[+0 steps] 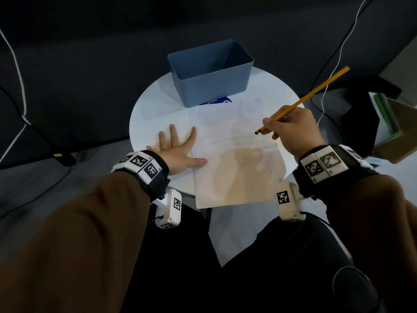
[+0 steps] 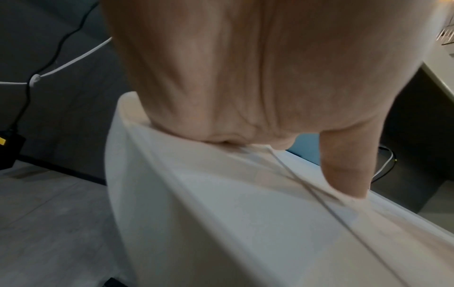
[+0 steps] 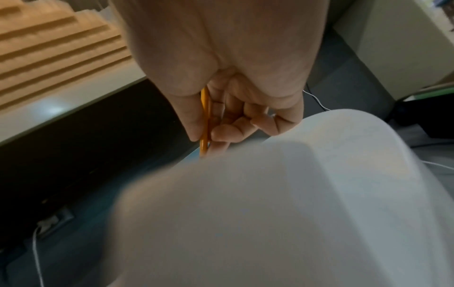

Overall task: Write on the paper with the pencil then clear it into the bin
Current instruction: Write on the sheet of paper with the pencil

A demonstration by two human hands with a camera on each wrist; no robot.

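Note:
A white sheet of paper lies on the round white table, its near edge hanging over the table's front. My left hand lies flat with spread fingers on the table at the paper's left edge, thumb on the sheet. In the left wrist view the left hand presses down on the white surface. My right hand grips a yellow pencil with its dark tip down over the paper's right part. The right wrist view shows the pencil pinched between thumb and fingers. A blue bin stands behind the paper.
A blue-and-white printed card pokes out from under the bin. Cables trail over the dark floor on both sides. A black box with green-edged items stands to the right of the table.

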